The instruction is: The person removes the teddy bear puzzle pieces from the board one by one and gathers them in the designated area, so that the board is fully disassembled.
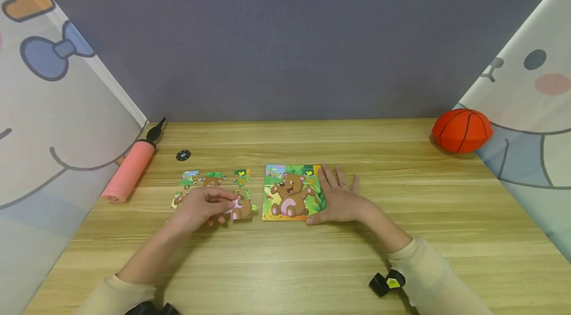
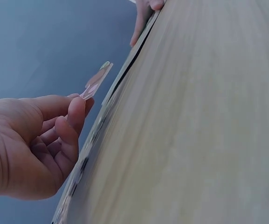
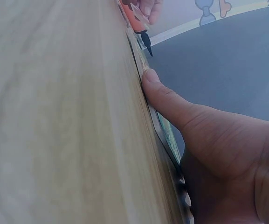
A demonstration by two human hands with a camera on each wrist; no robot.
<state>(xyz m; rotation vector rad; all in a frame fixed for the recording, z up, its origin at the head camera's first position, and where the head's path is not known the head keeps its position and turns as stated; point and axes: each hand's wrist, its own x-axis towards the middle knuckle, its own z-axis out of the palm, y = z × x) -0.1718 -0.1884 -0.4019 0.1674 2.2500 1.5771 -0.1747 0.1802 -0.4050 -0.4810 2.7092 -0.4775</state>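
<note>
My left hand (image 1: 201, 207) pinches a jigsaw piece (image 1: 241, 210) printed with brown and pink bear parts. In the left wrist view that piece (image 2: 96, 80) is held by thumb and fingertips, tilted and raised off the table. To its right lies a square bear picture board (image 1: 290, 191), a smiling brown bear among green leaves. My right hand (image 1: 341, 201) rests on the board's right edge, its fingers spread and thumb at the lower corner. Several loose jigsaw pieces (image 1: 212, 180) lie around and behind my left hand, some partly hidden by it.
A pink hand pump (image 1: 131, 169) with a black nozzle lies at the table's left edge. Close to it is a small round black disc (image 1: 183, 155). An orange-red ball (image 1: 462, 131) sits at the back right. A grey panel (image 1: 294, 42) rises behind the wooden table (image 1: 276, 260).
</note>
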